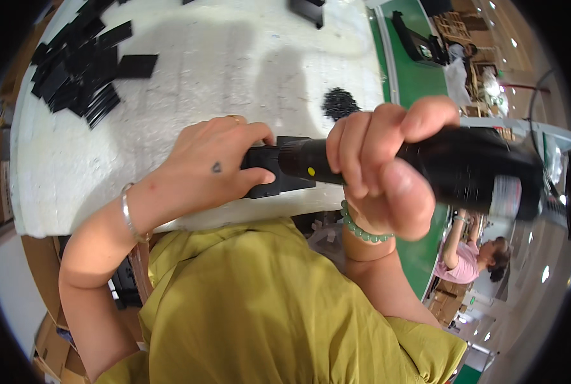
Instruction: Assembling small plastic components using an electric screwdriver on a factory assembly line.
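Note:
A black electric screwdriver (471,168) is gripped in my right hand (384,163), its fingers wrapped round the barrel. The tool's narrow end points down onto a flat black rectangular part (296,184) near the front of the white worktable (195,70). From the left, my left hand (218,160) pinches that black part between thumb and fingers, close beside the tool's nose. The nose hides the tip and the spot it meets.
A heap of flat black pieces (74,70) lies at the table's far left. A pile of small dark screw-like pieces (340,104) sits beyond my right hand. Another black part (309,9) is at the far edge. A green surface (426,80) and a person in pink (459,264) are at the right.

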`<action>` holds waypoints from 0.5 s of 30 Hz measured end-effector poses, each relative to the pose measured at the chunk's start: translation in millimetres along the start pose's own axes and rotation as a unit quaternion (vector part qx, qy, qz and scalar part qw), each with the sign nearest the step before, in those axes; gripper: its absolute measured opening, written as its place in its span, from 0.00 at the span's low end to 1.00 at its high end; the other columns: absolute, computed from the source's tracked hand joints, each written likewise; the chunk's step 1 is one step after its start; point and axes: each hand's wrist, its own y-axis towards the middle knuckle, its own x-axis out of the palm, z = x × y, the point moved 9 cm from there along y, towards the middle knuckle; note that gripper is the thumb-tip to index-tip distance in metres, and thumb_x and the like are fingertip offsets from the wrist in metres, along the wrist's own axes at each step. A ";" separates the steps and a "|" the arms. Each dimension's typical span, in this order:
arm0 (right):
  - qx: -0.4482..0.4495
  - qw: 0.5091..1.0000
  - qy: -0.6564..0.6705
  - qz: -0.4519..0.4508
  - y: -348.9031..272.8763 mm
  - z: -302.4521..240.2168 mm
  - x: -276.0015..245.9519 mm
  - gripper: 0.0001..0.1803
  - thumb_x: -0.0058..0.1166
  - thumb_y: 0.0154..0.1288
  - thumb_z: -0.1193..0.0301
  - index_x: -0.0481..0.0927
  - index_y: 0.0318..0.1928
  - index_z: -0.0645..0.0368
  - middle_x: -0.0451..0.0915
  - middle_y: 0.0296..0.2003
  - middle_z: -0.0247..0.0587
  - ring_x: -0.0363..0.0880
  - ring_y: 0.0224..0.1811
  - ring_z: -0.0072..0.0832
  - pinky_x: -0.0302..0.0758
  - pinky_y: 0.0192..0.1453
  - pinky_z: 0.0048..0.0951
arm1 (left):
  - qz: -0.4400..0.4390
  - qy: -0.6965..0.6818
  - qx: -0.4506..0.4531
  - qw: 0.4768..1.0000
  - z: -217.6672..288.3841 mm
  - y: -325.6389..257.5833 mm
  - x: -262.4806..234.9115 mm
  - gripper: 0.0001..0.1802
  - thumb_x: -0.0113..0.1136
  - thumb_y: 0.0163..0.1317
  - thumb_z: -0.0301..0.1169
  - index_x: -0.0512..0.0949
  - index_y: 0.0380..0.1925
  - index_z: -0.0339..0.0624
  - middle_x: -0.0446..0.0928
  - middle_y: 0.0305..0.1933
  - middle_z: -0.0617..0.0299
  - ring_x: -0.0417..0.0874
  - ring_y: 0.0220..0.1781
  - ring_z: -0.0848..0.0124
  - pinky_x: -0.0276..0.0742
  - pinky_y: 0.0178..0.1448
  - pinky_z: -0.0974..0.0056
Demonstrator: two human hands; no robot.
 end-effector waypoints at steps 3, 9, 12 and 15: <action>-0.089 0.992 0.068 0.054 0.3 -22.5 -44.6 0.19 0.48 0.55 0.76 0.64 0.49 0.60 0.67 0.20 0.34 0.65 0.17 0.24 0.66 0.25 0.29 | -0.004 0.023 -0.002 1.000 -2.8 0.7 -2.8 0.21 0.66 0.48 0.36 0.76 0.43 0.45 0.77 0.37 0.55 0.76 0.42 0.57 0.69 0.50 0.58; -0.163 0.962 -0.081 0.202 -15.7 -52.9 -96.7 0.17 0.46 0.53 0.76 0.67 0.47 0.60 0.64 0.19 0.33 0.62 0.16 0.23 0.66 0.26 0.29 | -0.016 0.027 -0.014 0.999 -7.1 -3.1 -6.7 0.20 0.66 0.49 0.38 0.77 0.42 0.45 0.75 0.35 0.57 0.75 0.41 0.58 0.71 0.46 0.60; -0.121 0.956 -0.094 0.252 -17.0 -23.0 -114.5 0.16 0.49 0.51 0.81 0.66 0.43 0.65 0.69 0.21 0.38 0.65 0.16 0.24 0.68 0.24 0.27 | 0.080 0.027 0.024 0.996 4.7 -4.4 -22.9 0.22 0.69 0.46 0.35 0.76 0.43 0.42 0.74 0.38 0.57 0.74 0.43 0.58 0.70 0.47 0.62; -0.099 0.946 -0.123 0.284 -21.9 -12.3 -128.6 0.15 0.49 0.51 0.81 0.67 0.42 0.67 0.70 0.20 0.38 0.66 0.16 0.23 0.68 0.24 0.26 | 0.138 0.001 0.068 0.988 22.3 -5.3 -40.1 0.24 0.71 0.43 0.32 0.76 0.43 0.41 0.73 0.40 0.57 0.72 0.44 0.58 0.70 0.48 0.62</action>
